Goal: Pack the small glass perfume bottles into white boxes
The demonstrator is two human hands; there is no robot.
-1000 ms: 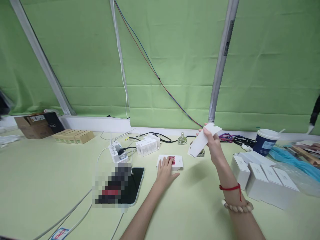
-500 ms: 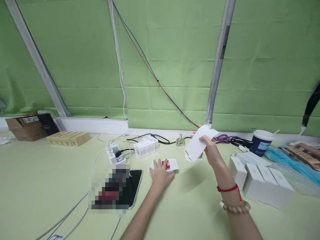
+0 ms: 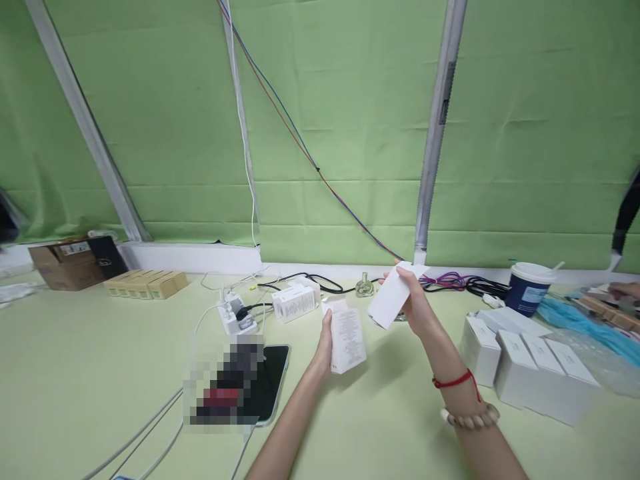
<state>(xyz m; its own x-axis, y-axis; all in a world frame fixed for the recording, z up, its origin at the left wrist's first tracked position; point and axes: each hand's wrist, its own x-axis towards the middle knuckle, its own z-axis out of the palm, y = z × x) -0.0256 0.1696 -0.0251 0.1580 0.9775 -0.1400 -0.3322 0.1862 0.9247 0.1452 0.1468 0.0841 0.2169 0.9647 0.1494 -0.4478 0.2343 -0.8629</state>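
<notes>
My left hand (image 3: 324, 347) is closed on a small white carton (image 3: 349, 339), its printed side facing me and its top flap raised. The thumb lies along the carton's left edge; the other fingers are hidden behind it. To the right, my right hand (image 3: 417, 303) grips a folded piece of blank white card (image 3: 391, 297) by its upper right part, tilted and held above the table. The two white pieces are close but apart. Behind them, a small green glass bottle (image 3: 365, 287) stands near the wall, and part of another glass item shows below the card.
White boxes (image 3: 517, 367) stand at the right, near a blue cup (image 3: 527, 293). On the left are a phone (image 3: 270, 383), a power strip (image 3: 235, 313), a white carton (image 3: 295, 301) and tan boxes (image 3: 145, 284). Cables cross the table. Another person's hand (image 3: 625, 291) shows far right.
My left hand has lifted the carton from the table and turned it so the printed side shows. The red patch is out of sight. My right hand still holds the card, now slightly lower.
</notes>
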